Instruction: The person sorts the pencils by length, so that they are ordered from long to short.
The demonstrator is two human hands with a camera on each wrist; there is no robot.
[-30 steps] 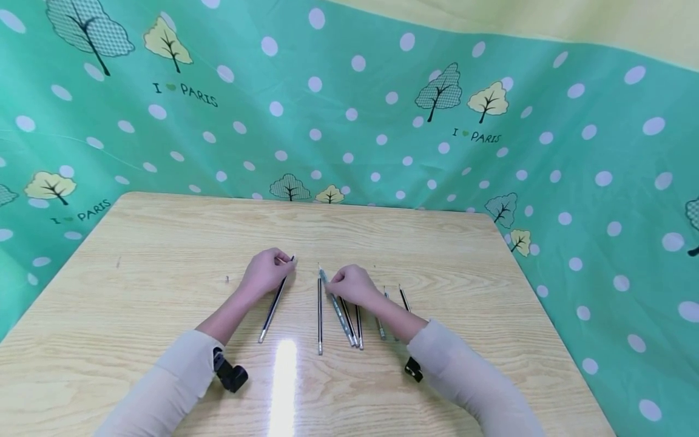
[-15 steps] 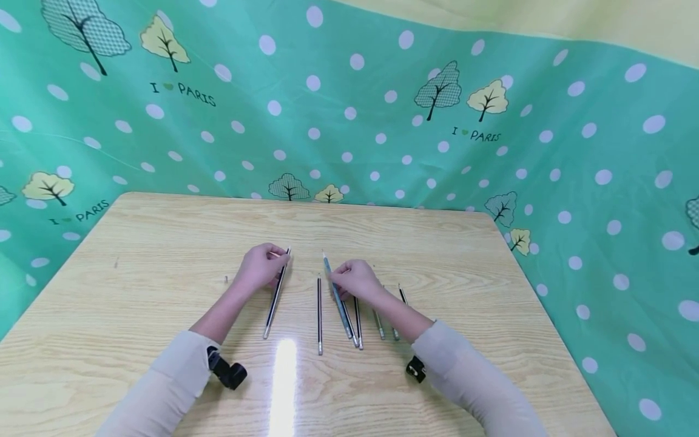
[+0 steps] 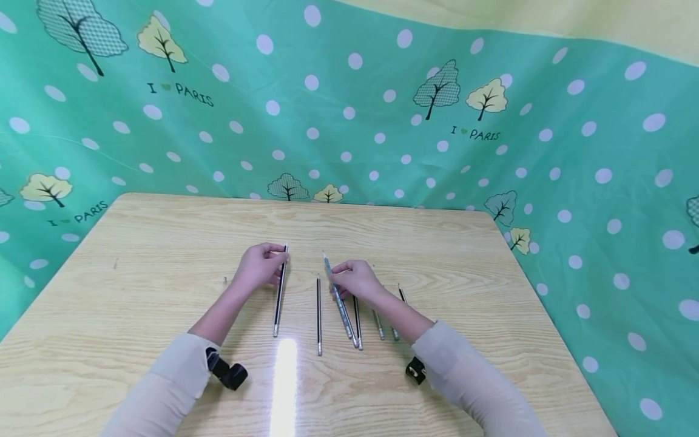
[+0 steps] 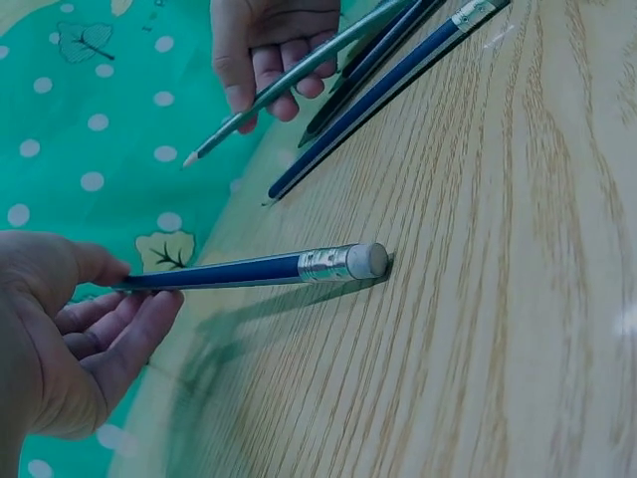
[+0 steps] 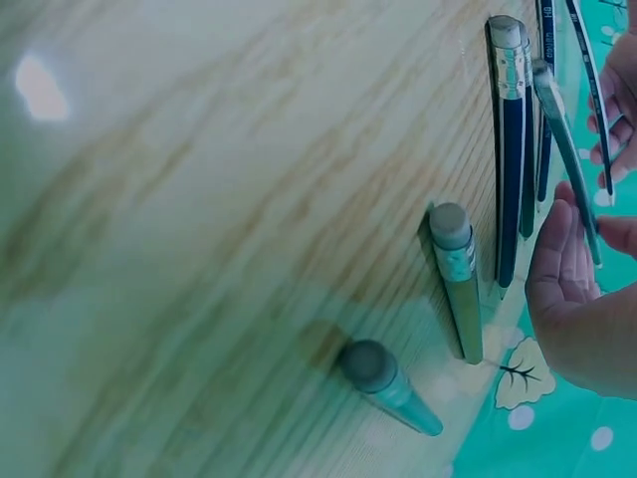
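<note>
In the head view my left hand (image 3: 259, 266) pinches a dark striped pencil (image 3: 280, 300) near its point. The left wrist view shows this pencil's white eraser (image 4: 368, 261) low over the wood, at or very near it. My right hand (image 3: 357, 279) pinches a light blue-green pencil (image 3: 343, 312) near its point, between thumb and fingers. Between the hands a dark striped pencil (image 3: 319, 315) lies on the table. Another dark pencil (image 3: 357, 328) lies beside the blue-green one, partly hidden by the right hand.
Under the right forearm lie further pencils, among them a greenish one (image 3: 379, 326) and one with a dark tip (image 3: 403, 294). A tiny bit (image 3: 225, 280) lies left of the left hand. Behind the wooden table (image 3: 164, 237) hangs a green dotted curtain (image 3: 349, 139).
The pencil in my left hand has swung from a slant to nearly straight up the view, its eraser end moving right. My right hand has shifted the blue-green pencil slightly away from me.
</note>
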